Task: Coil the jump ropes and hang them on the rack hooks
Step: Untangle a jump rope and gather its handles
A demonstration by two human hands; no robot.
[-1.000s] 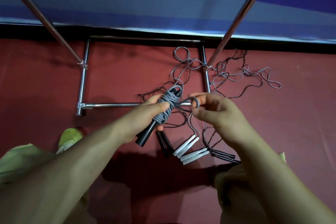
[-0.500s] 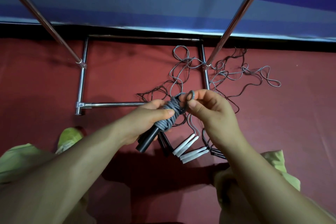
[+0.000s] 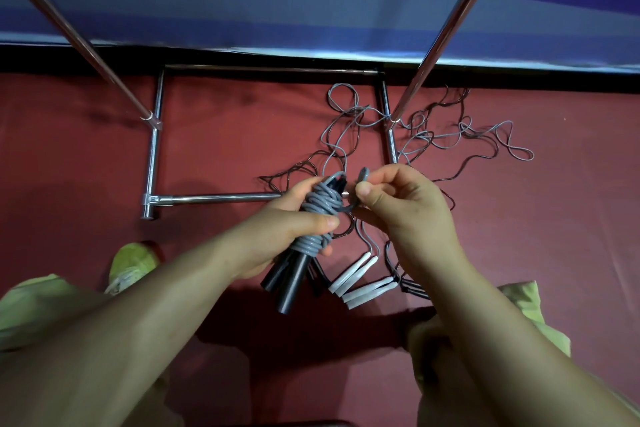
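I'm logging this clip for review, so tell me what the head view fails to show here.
- Rack hooks: the shiny metal rack poles run off the top edge.
- Middle of the two black jump-rope handles: covered by the left hand and grey cord wraps.
- Grey cord end: mostly hidden in the right hand.
- Tangled grey and black ropes on the red floor: too thin to count.

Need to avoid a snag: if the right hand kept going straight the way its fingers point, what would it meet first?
The right hand, pinching the grey cord end, points leftward at the coiled jump rope in the left hand. That bundle likely comes first, though depth is unclear.
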